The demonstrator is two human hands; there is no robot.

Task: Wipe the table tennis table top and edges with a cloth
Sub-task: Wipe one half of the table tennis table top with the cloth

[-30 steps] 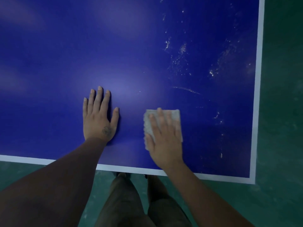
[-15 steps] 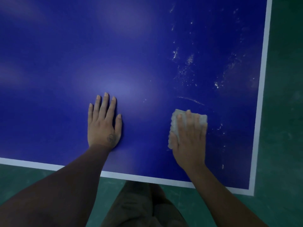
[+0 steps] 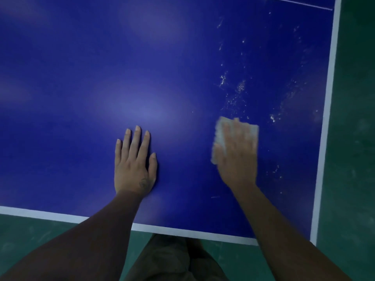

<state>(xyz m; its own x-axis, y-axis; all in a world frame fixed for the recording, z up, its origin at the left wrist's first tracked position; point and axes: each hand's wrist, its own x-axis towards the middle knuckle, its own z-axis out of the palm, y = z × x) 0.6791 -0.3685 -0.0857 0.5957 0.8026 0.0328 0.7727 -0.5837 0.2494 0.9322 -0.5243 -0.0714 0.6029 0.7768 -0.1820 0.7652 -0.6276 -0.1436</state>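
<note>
A blue table tennis table (image 3: 101, 88) with white edge lines fills the view; its near right corner is at the lower right. My left hand (image 3: 134, 165) lies flat on the top, fingers straight. To its right, my right hand (image 3: 236, 157) presses a pale grey cloth (image 3: 220, 130) flat against the surface, fingers stretched over it; this hand is motion-blurred. White specks and smears of dust (image 3: 237, 92) spread over the blue beyond the cloth and toward the right edge line (image 3: 324, 118).
A green floor (image 3: 351, 159) lies right of the table and below its near edge line (image 3: 182, 233). My legs in dark trousers (image 3: 168, 260) stand against the near edge. A thin white line (image 3: 300, 3) crosses the far right corner of the view.
My right hand has slid the cloth rightward and a little away from me, into the dusty patch. My left hand has stayed flat in place. The view has shifted slightly.
</note>
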